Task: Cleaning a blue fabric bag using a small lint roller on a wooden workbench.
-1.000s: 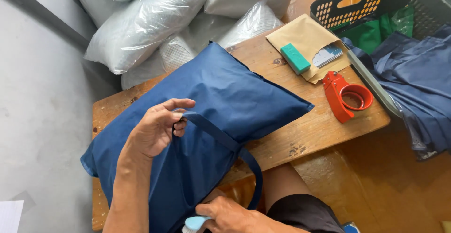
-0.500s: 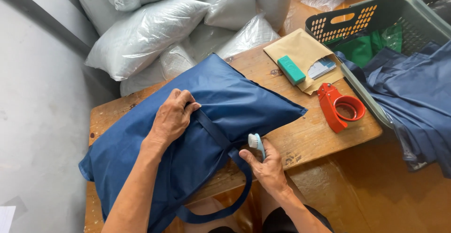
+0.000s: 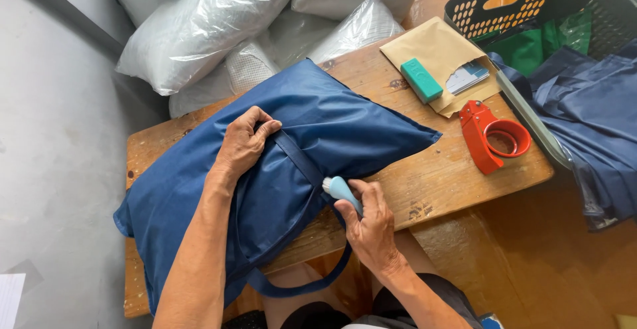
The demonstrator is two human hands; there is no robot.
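Note:
A stuffed navy blue fabric bag (image 3: pixel 332 120) lies across a small wooden table (image 3: pixel 458 176). My left hand (image 3: pixel 242 143) grips the bag's fabric at the top of its strap (image 3: pixel 295 160). My right hand (image 3: pixel 368 219) holds a small light blue tool (image 3: pixel 342 190) with a white tip, pressed against the strap at the bag's near edge. The strap's loop (image 3: pixel 298 286) hangs down past the table's front edge.
On the table's right end lie a brown envelope (image 3: pixel 438 50), a teal block (image 3: pixel 421 80), a few cards (image 3: pixel 468 77) and a red tape dispenser (image 3: pixel 494 136). A dark crate (image 3: pixel 531 0) holding green and navy fabric stands at right. Clear plastic sacks (image 3: pixel 206 24) are piled behind.
My right hand has risen from below the table's edge with the blue tool and brought it to the strap. My left hand has shifted slightly on the bag's top.

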